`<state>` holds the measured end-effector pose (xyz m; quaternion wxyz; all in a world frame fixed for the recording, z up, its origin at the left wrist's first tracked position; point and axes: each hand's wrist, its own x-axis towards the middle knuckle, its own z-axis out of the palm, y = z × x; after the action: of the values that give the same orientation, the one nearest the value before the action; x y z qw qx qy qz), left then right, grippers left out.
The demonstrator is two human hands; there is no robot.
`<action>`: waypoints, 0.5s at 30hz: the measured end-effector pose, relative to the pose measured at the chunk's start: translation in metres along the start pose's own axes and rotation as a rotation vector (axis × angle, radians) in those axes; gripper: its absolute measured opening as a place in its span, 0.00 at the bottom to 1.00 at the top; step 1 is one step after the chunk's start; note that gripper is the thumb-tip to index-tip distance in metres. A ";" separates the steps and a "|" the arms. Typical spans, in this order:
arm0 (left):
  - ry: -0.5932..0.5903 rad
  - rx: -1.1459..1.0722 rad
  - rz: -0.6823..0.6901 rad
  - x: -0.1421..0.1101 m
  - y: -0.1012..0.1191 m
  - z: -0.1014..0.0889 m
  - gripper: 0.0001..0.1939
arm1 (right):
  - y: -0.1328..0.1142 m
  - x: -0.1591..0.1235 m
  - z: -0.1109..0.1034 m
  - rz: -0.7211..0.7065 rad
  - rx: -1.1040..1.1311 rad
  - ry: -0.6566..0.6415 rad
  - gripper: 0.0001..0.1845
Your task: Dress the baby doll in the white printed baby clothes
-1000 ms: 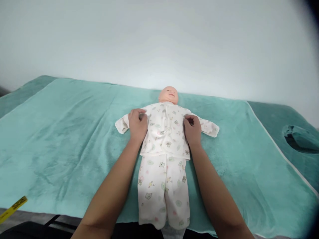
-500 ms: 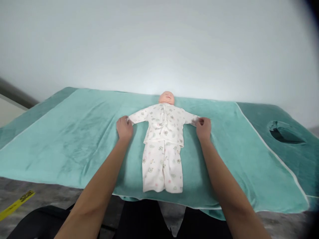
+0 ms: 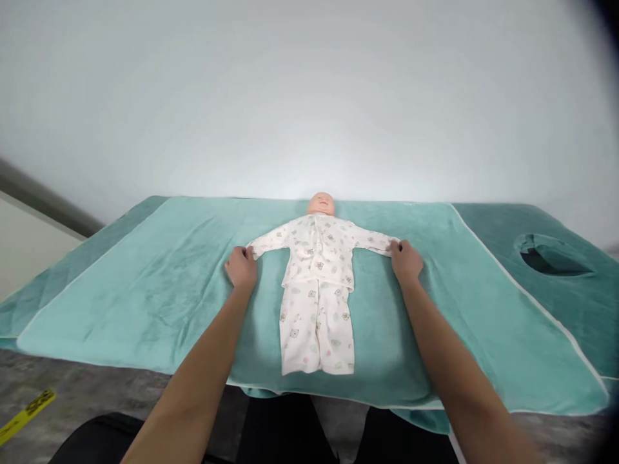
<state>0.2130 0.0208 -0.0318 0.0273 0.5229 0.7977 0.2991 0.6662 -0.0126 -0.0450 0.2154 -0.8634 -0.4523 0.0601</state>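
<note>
A baby doll (image 3: 321,203) lies on its back in the middle of the bed, its head towards the wall. It wears a white printed baby shirt (image 3: 320,251) and matching baby trousers (image 3: 317,328). Both sleeves are stretched out sideways. My left hand (image 3: 241,265) is closed on the cuff of the sleeve on the left. At the other side, my right hand (image 3: 406,259) pinches the end of the right sleeve. No doll hands or feet show outside the clothes.
A light green sheet (image 3: 126,283) covers the bed, over a darker green cover (image 3: 522,225) with a face hole (image 3: 554,261) at the right. Behind stands a white wall (image 3: 309,96). Yellow tape (image 3: 24,415) marks the floor at lower left.
My right hand has moved a little outward to the right, and the right sleeve is drawn straighter. My left hand keeps its hold on the other cuff. The camera view has tilted slightly.
</note>
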 end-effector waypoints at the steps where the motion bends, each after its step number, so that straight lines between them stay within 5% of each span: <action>1: 0.006 0.000 -0.015 0.002 0.001 -0.002 0.15 | 0.001 0.005 0.000 -0.005 -0.003 -0.006 0.29; 15: 0.068 -0.050 -0.107 0.051 -0.005 0.022 0.17 | -0.010 0.051 0.002 -0.059 -0.127 -0.007 0.25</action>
<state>0.1938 0.0723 -0.0384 0.0293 0.4683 0.8173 0.3346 0.6873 0.0342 -0.0377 0.1603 -0.8615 -0.4809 0.0278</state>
